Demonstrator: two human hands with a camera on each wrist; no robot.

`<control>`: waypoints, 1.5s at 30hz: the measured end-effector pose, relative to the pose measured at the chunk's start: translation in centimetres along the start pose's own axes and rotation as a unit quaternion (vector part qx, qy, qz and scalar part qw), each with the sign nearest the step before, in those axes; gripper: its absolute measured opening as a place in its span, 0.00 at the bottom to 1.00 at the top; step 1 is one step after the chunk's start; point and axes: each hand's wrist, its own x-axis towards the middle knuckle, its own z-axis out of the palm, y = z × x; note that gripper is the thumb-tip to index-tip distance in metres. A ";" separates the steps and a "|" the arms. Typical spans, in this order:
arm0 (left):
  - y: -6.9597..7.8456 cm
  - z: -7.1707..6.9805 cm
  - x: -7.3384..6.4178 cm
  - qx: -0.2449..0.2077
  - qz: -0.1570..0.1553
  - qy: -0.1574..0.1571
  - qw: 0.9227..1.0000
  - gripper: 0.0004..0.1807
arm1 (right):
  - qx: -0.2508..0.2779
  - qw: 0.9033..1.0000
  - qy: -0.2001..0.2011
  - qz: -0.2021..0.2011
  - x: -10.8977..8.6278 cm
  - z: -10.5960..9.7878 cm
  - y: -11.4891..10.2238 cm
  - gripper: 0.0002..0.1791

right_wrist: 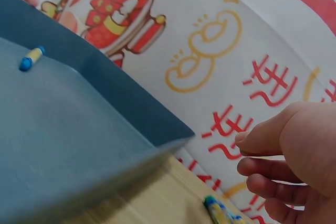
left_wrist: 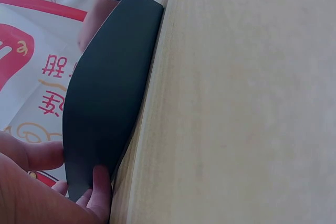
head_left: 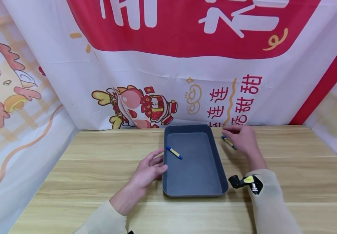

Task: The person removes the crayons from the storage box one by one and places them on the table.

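Note:
A dark grey rectangular tray stands on the wooden table. My left hand is at its left side, fingers extended and touching the outer wall. Inside the tray, near that side, lies a blue crayon with a yellow wrapper. Beyond the tray's right wall, my right hand hovers over crayons on the table. In the right wrist view its thumb and fingers are apart and hold nothing. A green-tipped crayon shows below them, close beside another one; the hand partly hides them in the head view.
A white and red printed cloth hangs along the table's back edge, and more printed cloth covers the left side. A small black device is strapped at the right wrist. Bare wood surrounds the tray.

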 end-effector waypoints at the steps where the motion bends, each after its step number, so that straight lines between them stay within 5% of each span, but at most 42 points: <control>1: 0.0 0.0 0.0 -0.001 -0.002 0.001 1.000 0.35 | -0.001 1.000 0.001 -0.006 0.0 0.2 -0.3 0.21; 24: 0.3 0.0 0.1 0.001 0.000 0.002 1.000 0.35 | 0.062 0.996 -0.046 -0.049 -0.5 6.5 -8.0 0.15; 32: 0.2 -0.1 0.0 0.006 -0.004 0.000 1.000 0.35 | 0.060 0.993 -0.069 -0.071 -0.7 7.9 -9.1 0.14; 45: 0.1 -0.2 -0.1 0.010 -0.007 -0.003 1.000 0.34 | 0.061 0.991 -0.111 -0.051 -1.0 9.5 -9.2 0.13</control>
